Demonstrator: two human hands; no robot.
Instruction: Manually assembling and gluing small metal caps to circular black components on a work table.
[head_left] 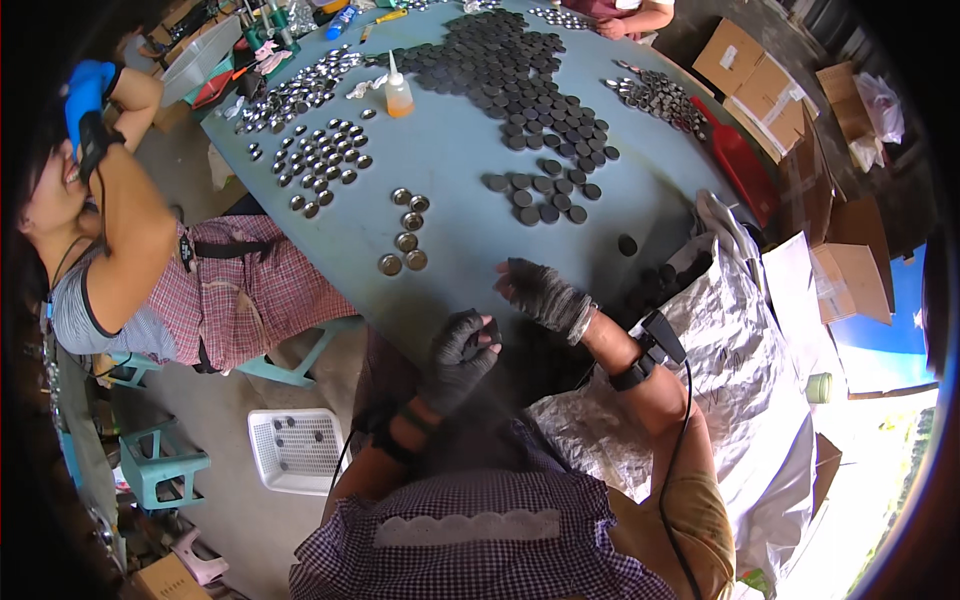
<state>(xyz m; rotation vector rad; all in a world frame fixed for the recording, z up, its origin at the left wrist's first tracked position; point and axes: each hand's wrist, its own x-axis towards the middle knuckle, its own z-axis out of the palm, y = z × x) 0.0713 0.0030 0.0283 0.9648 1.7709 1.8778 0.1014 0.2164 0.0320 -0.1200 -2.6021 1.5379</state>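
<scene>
Taking the squeeze bottle (399, 97) as the landmark, the dark discs (515, 80) spread over the worktop (460, 195) to its right, with looser ones straggling toward the person. The few shiny metal cups (405, 241) stand on the person's side of it. A lone dark disc (627, 245) lies nearer the person than the bottle and well to its right.

Both gloved hands are on the person's side of the bottle, apart from each other. The left hand (463, 352) is curled, thumb toward fingers, and seems to pinch a small dark piece, though the dark glove makes that uncertain. The right hand (543, 296) reaches leftward with fingers loosely bent; whether it holds anything I cannot tell.

Good handling here probably means gripping a small piece by its rim with bare fingertips, lightly, and bringing both hands close before passing it across.
</scene>
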